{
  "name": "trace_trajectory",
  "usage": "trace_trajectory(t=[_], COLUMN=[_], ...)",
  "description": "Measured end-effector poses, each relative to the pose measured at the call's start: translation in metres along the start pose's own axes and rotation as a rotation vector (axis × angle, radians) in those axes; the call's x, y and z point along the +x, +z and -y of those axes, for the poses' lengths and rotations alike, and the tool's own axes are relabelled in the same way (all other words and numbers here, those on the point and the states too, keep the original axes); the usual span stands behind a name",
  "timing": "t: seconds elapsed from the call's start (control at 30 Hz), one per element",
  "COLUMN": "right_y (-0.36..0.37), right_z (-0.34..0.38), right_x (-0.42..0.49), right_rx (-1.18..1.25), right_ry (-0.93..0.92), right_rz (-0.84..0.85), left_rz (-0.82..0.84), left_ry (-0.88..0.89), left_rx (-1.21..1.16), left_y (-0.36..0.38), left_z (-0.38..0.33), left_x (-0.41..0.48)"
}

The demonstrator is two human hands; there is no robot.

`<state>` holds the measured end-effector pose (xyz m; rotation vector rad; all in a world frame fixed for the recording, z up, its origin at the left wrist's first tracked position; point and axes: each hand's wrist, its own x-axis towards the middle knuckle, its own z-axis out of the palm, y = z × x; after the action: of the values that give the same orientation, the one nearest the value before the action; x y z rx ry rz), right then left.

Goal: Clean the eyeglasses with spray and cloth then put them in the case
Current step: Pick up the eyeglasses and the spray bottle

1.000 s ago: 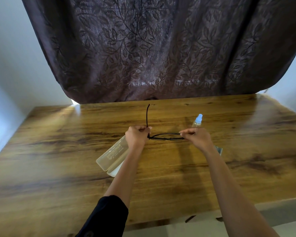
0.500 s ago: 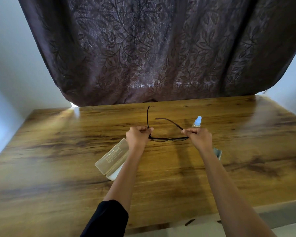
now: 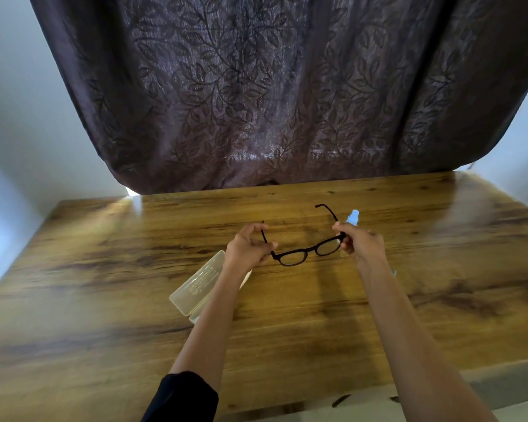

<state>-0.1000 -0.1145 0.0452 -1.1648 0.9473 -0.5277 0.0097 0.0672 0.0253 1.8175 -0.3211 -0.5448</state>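
Note:
Black-framed eyeglasses (image 3: 307, 252) hang above the wooden table (image 3: 104, 269) with both temples unfolded, lenses facing me. My left hand (image 3: 247, 248) pinches the left temple near its hinge. My right hand (image 3: 360, 242) grips the right hinge corner. An open translucent glasses case (image 3: 197, 286) lies on the table under my left forearm, partly hidden by it. The pale blue cap of a spray bottle (image 3: 353, 216) pokes up behind my right hand; its body is hidden. A sliver of cloth (image 3: 393, 272) shows beside my right wrist.
A dark leaf-patterned curtain (image 3: 272, 95) hangs behind the table's far edge. White walls flank it left and right. The table's near edge (image 3: 317, 403) runs below my forearms.
The right temple swung open. The glasses tilted so the lenses face me, and my hands moved slightly apart.

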Motion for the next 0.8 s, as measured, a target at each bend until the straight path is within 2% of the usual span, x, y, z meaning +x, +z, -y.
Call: trace_trajectory(t=[0.07,0.23,0.3,0.37,0.57,0.7,0.8], right_y=[0.001,0.003,0.004,0.006,0.014,0.019,0.023], right_z=[0.003,0.010,0.012,0.013,0.012,0.017,0.021], right_x=[0.001,0.001,0.001,0.002,0.003,0.002,0.005], right_rx=[-0.017,-0.036,-0.052,-0.060,-0.021,0.011,0.038], right_ry=[0.000,0.010,0.014,0.023,0.032,0.013,-0.072], right_rz=[0.005,-0.006,0.006,0.023,0.068,0.085,0.065], left_rz=[0.059,0.027,0.098,0.150,0.053,-0.021,-0.110], left_ry=[0.122,0.534,0.671,0.710,0.774,0.742,0.730], left_rx=[0.081,0.308,0.390,0.450,0.559,0.455,0.343], left_y=[-0.003,-0.009,-0.011,-0.013,-0.012,-0.006,-0.001], left_z=[0.003,0.010,0.009,0.008,0.016,0.016,0.014], left_x=[-0.003,-0.016,-0.020,-0.021,-0.015,-0.015,-0.013])
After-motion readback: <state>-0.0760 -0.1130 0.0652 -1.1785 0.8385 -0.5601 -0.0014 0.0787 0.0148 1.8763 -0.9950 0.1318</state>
